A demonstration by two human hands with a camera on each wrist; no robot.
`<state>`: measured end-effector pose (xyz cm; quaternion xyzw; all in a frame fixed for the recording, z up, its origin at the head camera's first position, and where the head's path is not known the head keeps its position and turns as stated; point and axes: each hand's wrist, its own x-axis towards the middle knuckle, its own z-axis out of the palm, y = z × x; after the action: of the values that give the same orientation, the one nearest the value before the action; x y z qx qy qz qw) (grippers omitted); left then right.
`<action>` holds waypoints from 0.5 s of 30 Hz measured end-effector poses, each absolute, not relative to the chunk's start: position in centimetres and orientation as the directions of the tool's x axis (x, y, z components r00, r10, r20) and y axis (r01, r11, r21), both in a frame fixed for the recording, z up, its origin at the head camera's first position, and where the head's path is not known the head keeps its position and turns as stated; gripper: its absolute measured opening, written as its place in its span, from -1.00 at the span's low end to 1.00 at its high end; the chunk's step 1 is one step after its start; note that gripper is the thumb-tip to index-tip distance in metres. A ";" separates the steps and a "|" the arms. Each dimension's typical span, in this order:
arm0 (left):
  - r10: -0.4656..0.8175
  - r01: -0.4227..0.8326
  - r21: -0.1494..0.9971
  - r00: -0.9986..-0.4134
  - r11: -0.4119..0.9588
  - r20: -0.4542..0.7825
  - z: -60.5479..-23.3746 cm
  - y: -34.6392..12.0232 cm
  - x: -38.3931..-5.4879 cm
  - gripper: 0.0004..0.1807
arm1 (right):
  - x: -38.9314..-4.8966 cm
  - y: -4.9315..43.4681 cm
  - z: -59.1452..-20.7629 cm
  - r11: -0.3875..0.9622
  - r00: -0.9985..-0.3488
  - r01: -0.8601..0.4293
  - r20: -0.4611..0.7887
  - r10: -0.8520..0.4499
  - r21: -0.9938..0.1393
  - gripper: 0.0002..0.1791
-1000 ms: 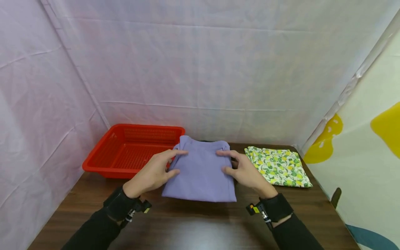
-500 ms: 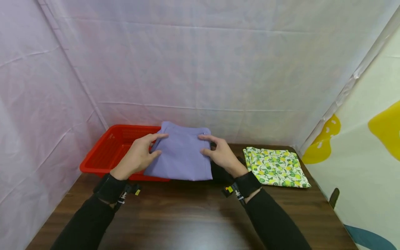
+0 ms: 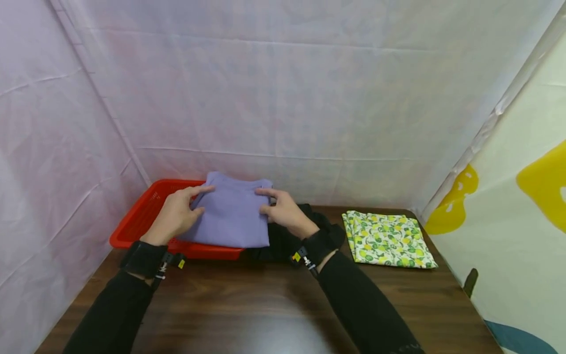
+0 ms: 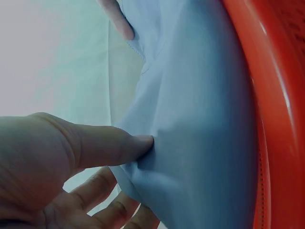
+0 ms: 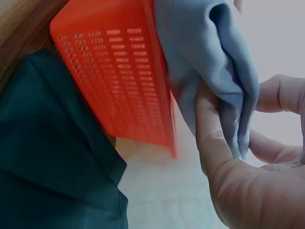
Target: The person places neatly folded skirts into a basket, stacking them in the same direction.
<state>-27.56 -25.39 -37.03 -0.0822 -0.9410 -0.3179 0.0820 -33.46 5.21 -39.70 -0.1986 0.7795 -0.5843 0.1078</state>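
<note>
A folded lavender garment [image 3: 230, 214] is held above the red plastic basket [image 3: 132, 223], covering much of its opening. My left hand [image 3: 174, 214] grips the garment's left side; in the left wrist view its thumb presses on the cloth [image 4: 200, 114], with several fingers behind. At the opposite side my right hand [image 3: 285, 212] pinches the layered edge, thumb on one face and fingers on the other, as the right wrist view shows. The garment overhangs the basket's front rim. Most of the basket's inside is hidden beneath it.
Black cloth [image 3: 285, 243] lies on the table just right of the basket, partly under my right arm. A folded lemon-print cloth [image 3: 389, 241] lies at the right of the brown wooden table [image 3: 247, 300]. White fabric walls stand behind and at the left.
Both hands have carried the lavender garment leftward and slightly away, from beside the basket to over it. The black cloth has come into fuller view.
</note>
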 end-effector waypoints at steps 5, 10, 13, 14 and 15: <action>0.062 0.152 0.586 -0.984 0.796 0.170 -37.3 -26.5 -28.0 -0.32 | -33.9 3.2 -40.1 0.252 -0.884 -0.199 0.062 -0.464 -0.947 -0.31; 0.034 0.100 0.577 -0.992 0.811 0.123 -37.5 -27.5 -28.6 -0.31 | -34.5 1.3 -40.3 0.273 -0.865 -0.230 0.068 -0.497 -0.934 -0.32; 0.020 0.082 0.569 -0.993 0.818 0.114 -37.6 -28.0 -29.0 -0.31 | -34.9 0.2 -40.2 0.303 -0.854 -0.266 0.078 -0.514 -0.915 -0.33; 0.017 0.079 0.566 -0.993 0.821 0.114 -37.6 -28.2 -29.1 -0.31 | -35.0 -0.1 -40.2 0.312 -0.850 -0.275 0.079 -0.521 -0.909 -0.33; 0.014 0.075 0.563 -0.994 0.823 0.111 -37.6 -28.3 -29.2 -0.31 | -35.1 -0.4 -40.1 0.317 -0.845 -0.279 0.076 -0.529 -0.907 -0.34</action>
<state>-29.24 -28.34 -37.63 -0.0233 -0.9533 -0.2968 0.0511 -35.11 -0.43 -40.14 -0.2515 0.8027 -0.5277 0.1183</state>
